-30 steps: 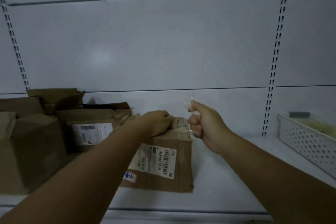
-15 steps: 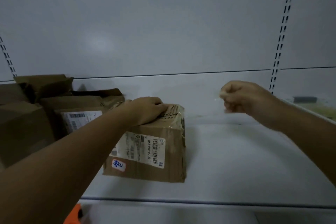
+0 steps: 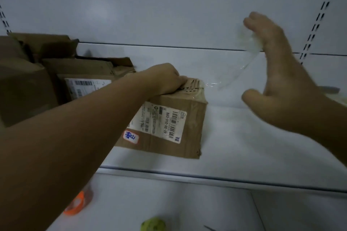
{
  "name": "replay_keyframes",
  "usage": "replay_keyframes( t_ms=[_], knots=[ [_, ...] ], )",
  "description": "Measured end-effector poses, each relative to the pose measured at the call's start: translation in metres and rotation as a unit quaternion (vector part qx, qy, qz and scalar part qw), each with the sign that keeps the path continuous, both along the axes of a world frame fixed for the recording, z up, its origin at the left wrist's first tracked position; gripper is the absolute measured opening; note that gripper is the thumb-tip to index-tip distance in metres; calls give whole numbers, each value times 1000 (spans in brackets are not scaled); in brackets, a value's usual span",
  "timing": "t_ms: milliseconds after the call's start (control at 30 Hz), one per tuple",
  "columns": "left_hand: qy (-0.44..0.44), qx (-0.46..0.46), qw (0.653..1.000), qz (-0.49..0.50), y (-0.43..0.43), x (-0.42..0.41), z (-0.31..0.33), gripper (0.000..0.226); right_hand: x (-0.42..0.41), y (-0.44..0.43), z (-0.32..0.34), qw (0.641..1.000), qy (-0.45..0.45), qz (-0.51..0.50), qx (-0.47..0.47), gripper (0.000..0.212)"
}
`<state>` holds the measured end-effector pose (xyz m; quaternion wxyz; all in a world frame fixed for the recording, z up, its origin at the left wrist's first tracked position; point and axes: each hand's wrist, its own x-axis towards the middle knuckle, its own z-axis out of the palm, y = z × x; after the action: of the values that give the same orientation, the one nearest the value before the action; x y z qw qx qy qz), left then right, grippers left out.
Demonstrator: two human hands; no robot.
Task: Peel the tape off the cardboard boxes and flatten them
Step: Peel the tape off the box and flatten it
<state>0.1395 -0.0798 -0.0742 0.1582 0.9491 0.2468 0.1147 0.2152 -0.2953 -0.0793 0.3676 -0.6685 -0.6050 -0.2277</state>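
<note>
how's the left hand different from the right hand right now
The left hand is curled and presses down on the brown cardboard box; the right hand is raised, fingers spread. The left touches cardboard only; the right has a strip of clear tape stuck to its fingers, stretching back to the box. Both are bare.

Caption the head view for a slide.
Left hand pins a labelled cardboard box on the shelf while clear tape clings to the open right hand.
</note>
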Motion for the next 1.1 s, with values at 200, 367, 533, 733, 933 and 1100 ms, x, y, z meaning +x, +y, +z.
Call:
replay_keyframes(
  t_ms=[200, 367, 533, 733, 933, 1100],
  knots=[
    [-1, 12, 1000, -7, 1, 1, 0, 48, -8, 10, -41, 958, -154, -210, -118, 55],
    [-10, 3, 1000, -16, 5, 3, -4, 46, -9, 10, -51, 973, -105, -191, -75, 75],
    [-14, 4, 1000, -14, 6, 5, -3, 44, -26, 17, -61, 990, -109, -89, -27, 95],
    [-14, 6, 1000, -13, 8, 5, -3, 44, -28, 33, -74, 974, -207, -91, -4, 51],
    [-9, 4, 1000, -14, 8, 6, -3, 43, -21, 40, -76, 967, -240, -87, 9, 33],
    [-1, 6, 1000, -19, 10, 9, -4, 44, -22, 43, -84, 966, -235, -103, 33, 23]
  ],
)
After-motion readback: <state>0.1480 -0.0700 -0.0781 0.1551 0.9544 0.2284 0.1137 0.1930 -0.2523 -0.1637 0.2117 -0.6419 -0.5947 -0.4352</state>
